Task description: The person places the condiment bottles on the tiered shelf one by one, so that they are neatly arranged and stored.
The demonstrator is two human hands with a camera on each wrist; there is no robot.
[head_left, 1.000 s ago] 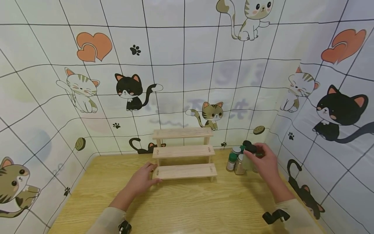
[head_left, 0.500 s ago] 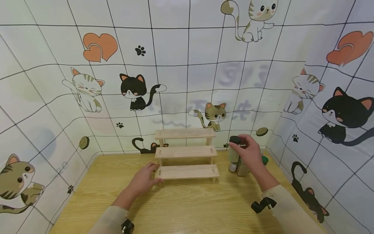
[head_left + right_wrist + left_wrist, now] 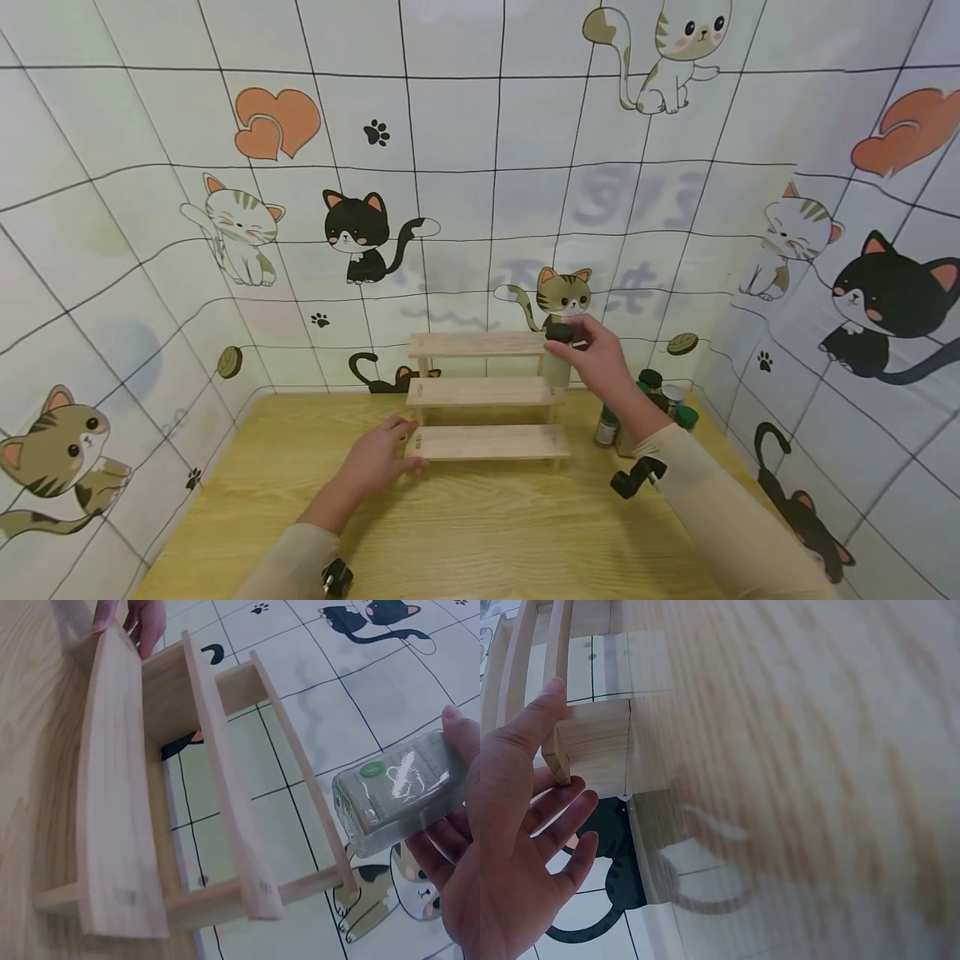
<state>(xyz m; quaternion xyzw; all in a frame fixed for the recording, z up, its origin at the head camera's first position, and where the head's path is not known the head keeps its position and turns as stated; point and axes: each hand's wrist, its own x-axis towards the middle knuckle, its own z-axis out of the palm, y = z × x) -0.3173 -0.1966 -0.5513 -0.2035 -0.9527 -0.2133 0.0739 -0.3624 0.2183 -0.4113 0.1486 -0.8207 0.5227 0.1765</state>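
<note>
A three-tier wooden shelf rack (image 3: pixel 487 442) stands on the table against the back wall. My left hand (image 3: pixel 369 460) holds the left end of its lowest board; in the left wrist view the thumb (image 3: pixel 538 716) lies on one side of the board and fingertips touch the other. Up at the rack's right end, my right hand (image 3: pixel 603 362) grips a clear glass spice jar (image 3: pixel 557 368) near its black cap. The right wrist view shows the jar's square base (image 3: pixel 349 817) close beside the top board, with a green mark on its side. The cap is out of that view.
Several spice jars (image 3: pixel 678 417) with green, black and silvery caps cluster on the table right of the rack, partly hidden by the right forearm. Cat-printed sheeting (image 3: pixel 450 200) covers the back and sides. The wood-grain table (image 3: pixel 465 533) extends in front.
My right hand has carried the black-capped jar left and up, from the cluster to the rack's upper right end. The left hand keeps its hold on the rack. The view has shifted slightly.
</note>
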